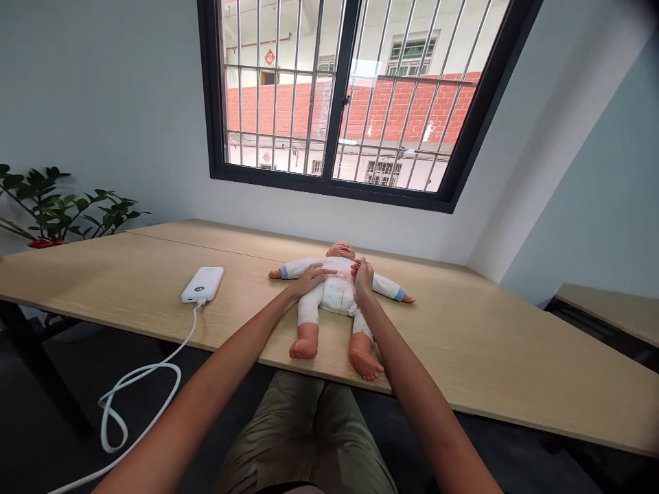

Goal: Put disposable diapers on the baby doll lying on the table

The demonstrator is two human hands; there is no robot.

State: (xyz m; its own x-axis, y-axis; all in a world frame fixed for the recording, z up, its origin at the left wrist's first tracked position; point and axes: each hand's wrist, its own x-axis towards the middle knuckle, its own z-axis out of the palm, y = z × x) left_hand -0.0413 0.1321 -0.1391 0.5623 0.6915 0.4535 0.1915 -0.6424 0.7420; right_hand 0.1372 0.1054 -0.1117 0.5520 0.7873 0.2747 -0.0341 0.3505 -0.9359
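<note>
A baby doll (pixel 334 295) lies on its back on the pale wood table (pixel 453 343), its head away from me and its arms spread. It wears a white long-sleeved suit with blue cuffs and a white diaper, and its feet are bare. My left hand (pixel 311 278) rests flat across the doll's chest, fingers pointing right. My right hand (pixel 363 278) sits at the doll's upper chest, just beside my left fingertips. Its fingers curl against the white cloth, and I cannot tell whether they pinch it.
A white power bank (pixel 202 285) lies left of the doll, its white cable (pixel 141 374) hanging over the table's front edge in loops. A leafy green plant (pixel 62 206) stands beyond the far left corner. A barred window (pixel 340 96) is in the wall behind.
</note>
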